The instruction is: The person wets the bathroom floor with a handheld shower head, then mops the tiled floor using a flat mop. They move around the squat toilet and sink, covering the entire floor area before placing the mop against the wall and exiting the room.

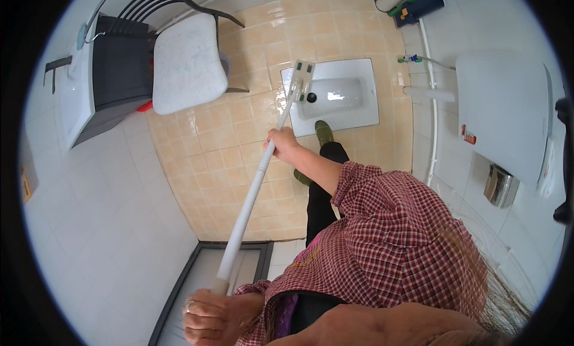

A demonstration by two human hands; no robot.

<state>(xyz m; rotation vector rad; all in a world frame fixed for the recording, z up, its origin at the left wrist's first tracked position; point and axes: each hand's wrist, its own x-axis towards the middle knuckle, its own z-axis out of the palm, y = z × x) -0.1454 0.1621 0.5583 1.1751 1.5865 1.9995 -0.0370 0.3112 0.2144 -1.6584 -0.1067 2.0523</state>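
Observation:
A flat mop with a long white pole (248, 199) slants from the lower left up to the middle. My left hand (206, 317), wearing a ring, is wrapped round its upper end. Farther down, my right hand (284, 144) grips the same pole. The mop's pale rectangular head (303, 75), with dark green patches, is over the left edge of a white squat toilet (372, 101). Whether it touches the surface I cannot tell. The toilet's dark drain hole (311, 98) shows just right of the head.
My green shoes (324, 132) are on beige floor tiles (209, 154) at the toilet's near edge. A white-seated chair (188, 65) stands left beside a dark cabinet (121, 71). Right, a white cistern (502, 107) and a metal paper holder (501, 186) hang on the wall.

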